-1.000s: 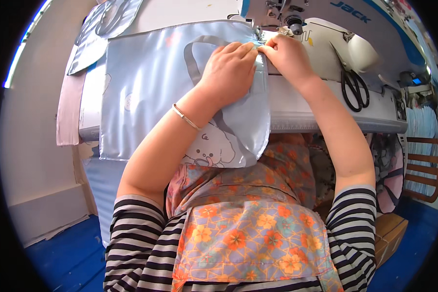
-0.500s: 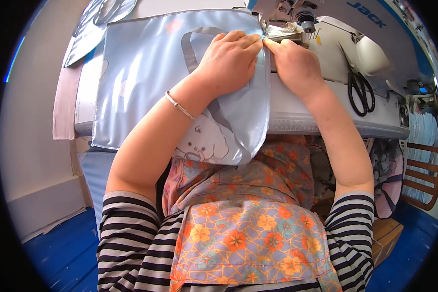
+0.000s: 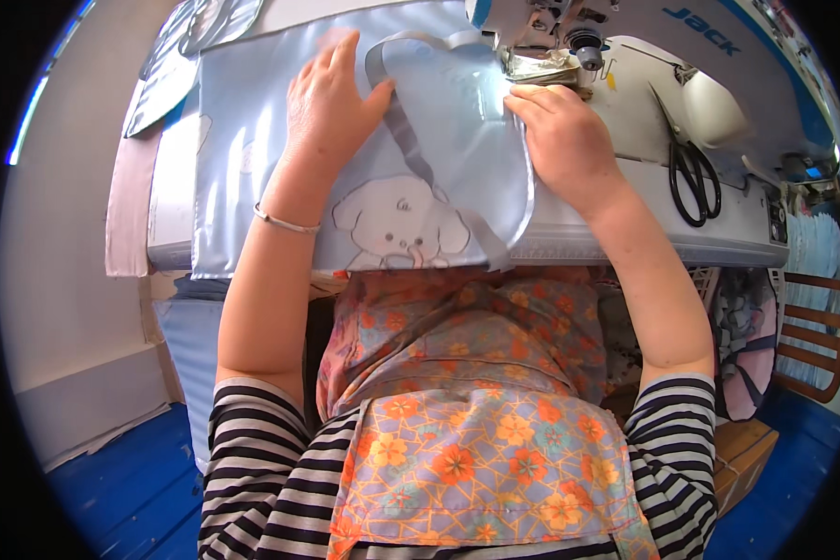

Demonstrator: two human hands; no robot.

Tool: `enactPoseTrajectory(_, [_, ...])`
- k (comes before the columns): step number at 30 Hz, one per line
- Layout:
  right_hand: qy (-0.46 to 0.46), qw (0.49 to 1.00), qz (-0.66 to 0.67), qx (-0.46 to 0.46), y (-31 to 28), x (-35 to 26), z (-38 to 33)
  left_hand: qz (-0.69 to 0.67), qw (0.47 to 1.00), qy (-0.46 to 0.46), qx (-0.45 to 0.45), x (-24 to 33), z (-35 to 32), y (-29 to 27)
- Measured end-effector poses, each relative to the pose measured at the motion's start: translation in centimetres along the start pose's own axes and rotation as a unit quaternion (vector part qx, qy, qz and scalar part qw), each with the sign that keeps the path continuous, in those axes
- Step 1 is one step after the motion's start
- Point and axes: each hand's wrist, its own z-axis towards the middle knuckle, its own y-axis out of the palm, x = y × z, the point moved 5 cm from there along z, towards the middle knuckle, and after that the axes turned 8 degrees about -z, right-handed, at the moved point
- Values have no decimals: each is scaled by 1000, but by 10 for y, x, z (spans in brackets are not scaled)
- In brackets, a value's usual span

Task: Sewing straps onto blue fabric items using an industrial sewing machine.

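White table [image 3: 625, 238] carries the blue fabric panel [image 3: 252, 140]; I see my right hand [image 3: 565, 140] nearer the needle [image 3: 569, 58], fingers flat pressing its edge, left hand [image 3: 327, 103] spread wide.

**What your counter carries**

Your counter [image 3: 625, 238] is a pale sewing surface whose front edge curves across the upper half of the view. A light blue shiny fabric piece [image 3: 252, 168] with a printed puppy lies flat on it and hangs a little over the front edge. A grey strap [image 3: 406, 140] loops across that fabric. The white sewing machine [image 3: 644, 84] stands on the counter's far right part, and black scissors [image 3: 693, 182] lie on its base. More printed fabric pieces [image 3: 182, 47] rest at the far left corner. A pinkish strip [image 3: 126, 215] hangs beside the counter's left end.
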Motion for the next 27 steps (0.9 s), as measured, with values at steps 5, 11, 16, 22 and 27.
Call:
enactPoseTrajectory(5, [2,999,37,24,-5,4,-1,-214,955,-140,-152,3,-4,9])
enactPoseTrajectory(11, [60,975,216,-7,-31,-51,-11,-292,929,-192,-118,16,-22,9])
enactPoseTrajectory(16, [62,982,181,-5,-34,-97,-12,-516,773,-351,-111,53,-25,-9])
enactPoseTrajectory(22, [229,719,653,-67,-68,-65,-43,-411,881,-202,-117,42,-51,-34])
enactPoseTrajectory(27, [322,712,623,-38,-113,-15,-79,-293,936,-114,-156,47,-58,-53])
